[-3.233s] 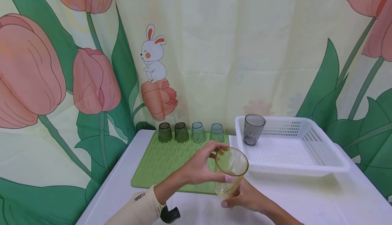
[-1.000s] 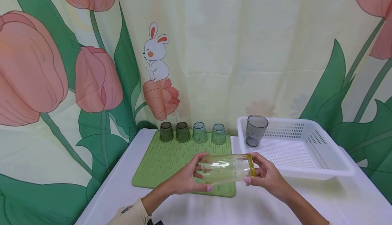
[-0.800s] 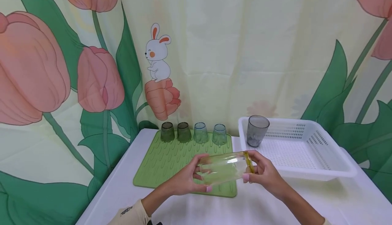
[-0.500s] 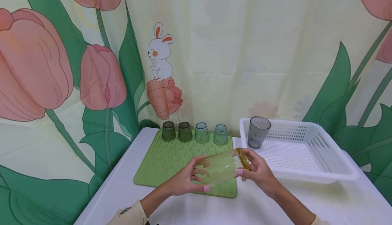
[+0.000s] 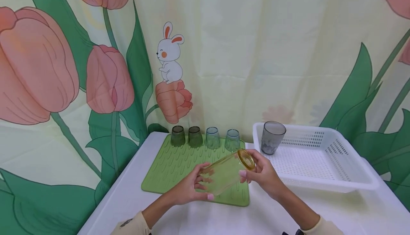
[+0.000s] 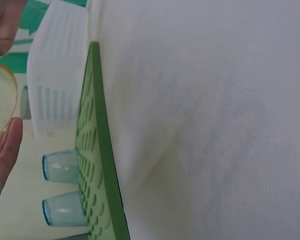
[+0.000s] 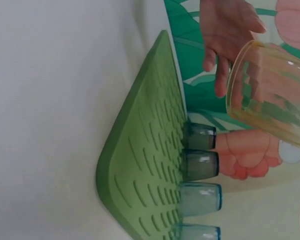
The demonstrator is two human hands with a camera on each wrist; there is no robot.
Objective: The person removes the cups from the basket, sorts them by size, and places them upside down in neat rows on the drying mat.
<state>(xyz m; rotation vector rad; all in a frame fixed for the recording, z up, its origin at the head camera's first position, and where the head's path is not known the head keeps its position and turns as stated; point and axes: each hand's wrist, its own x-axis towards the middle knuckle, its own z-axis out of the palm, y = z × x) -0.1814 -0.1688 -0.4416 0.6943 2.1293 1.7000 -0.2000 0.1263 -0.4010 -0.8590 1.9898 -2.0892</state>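
Observation:
A clear yellow drinking glass is held above the front of the green mat, tilted, its thick amber base up to the right and its mouth down to the left. My right hand grips the base end, thumb in front. My left hand spans the mouth end, thumb at the lower edge and fingers behind, partly seen through the glass. In the left wrist view, a fingertip meets the rim of the glass. The right wrist view shows the left hand around the mouth, several fingers fairly straight.
Two dark glasses and two bluish ones stand mouth down along the back of the green drying mat. To the right, a white perforated basket holds a grey glass standing mouth up at its left end.
First upright between the hands, the yellow glass was laid sideways. Since then its base has swung up and toward the left, and the mouth has dipped. My right hand has moved left with it.

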